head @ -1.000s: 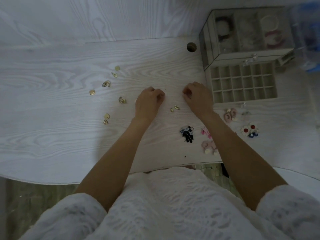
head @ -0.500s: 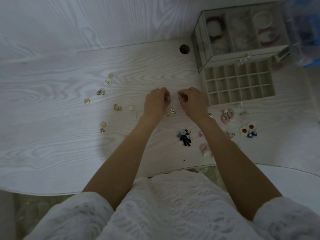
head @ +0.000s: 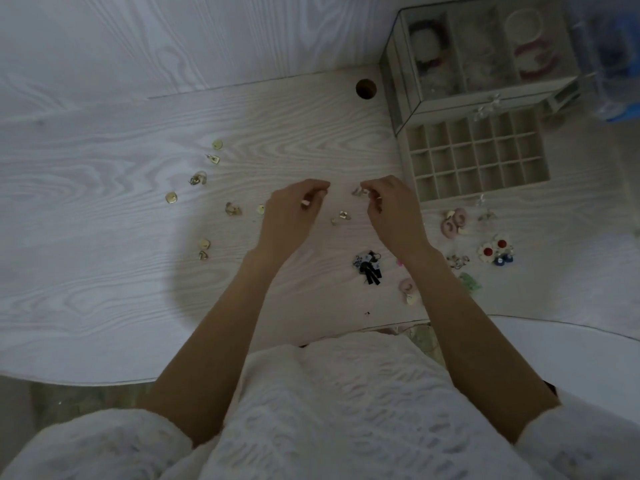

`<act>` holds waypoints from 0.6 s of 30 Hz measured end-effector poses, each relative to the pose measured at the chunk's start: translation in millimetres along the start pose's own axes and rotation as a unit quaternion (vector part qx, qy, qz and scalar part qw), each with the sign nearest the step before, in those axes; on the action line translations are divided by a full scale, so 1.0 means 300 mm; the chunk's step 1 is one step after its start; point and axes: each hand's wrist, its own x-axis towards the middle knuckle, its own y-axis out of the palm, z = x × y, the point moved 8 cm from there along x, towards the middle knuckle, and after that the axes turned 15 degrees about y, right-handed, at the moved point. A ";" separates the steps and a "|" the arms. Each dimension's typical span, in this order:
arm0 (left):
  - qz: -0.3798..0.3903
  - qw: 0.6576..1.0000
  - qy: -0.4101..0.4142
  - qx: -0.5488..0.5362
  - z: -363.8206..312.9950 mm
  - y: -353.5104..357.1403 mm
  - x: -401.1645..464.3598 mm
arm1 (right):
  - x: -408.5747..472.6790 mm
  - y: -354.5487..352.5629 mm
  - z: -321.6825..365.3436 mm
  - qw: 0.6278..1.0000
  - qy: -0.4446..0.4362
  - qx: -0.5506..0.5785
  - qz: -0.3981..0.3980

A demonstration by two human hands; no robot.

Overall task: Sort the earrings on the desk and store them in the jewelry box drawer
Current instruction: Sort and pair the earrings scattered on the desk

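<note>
Both hands hover just above the middle of the pale wood desk (head: 104,209). My right hand (head: 391,209) pinches a small silvery-gold earring (head: 360,192) at its fingertips. My left hand (head: 294,213) is curled with its fingertips together; something small and pale shows at them, too small to name. Two gold earrings (head: 341,217) lie on the desk between the hands. Several gold earrings (head: 199,178) are scattered to the left. The pulled-out drawer (head: 474,155), a grid of small compartments, lies at the right in front of the jewelry box (head: 481,57).
Coloured earrings lie at the right: a black cluster (head: 369,266), pink ones (head: 455,223), red-and-white flowers (head: 493,252), a green piece (head: 469,282). A round cable hole (head: 366,88) sits near the box. The desk's curved front edge runs close to my body.
Both hands lifted off the desk and came toward each other, then parted slightly. The right hand now holds an earring at its fingertips. The camera shifted a little.
</note>
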 end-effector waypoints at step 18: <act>-0.050 0.972 -0.081 0.216 0.161 -0.217 -0.247 | -0.121 0.232 0.143 0.989 -0.069 -0.042 0.124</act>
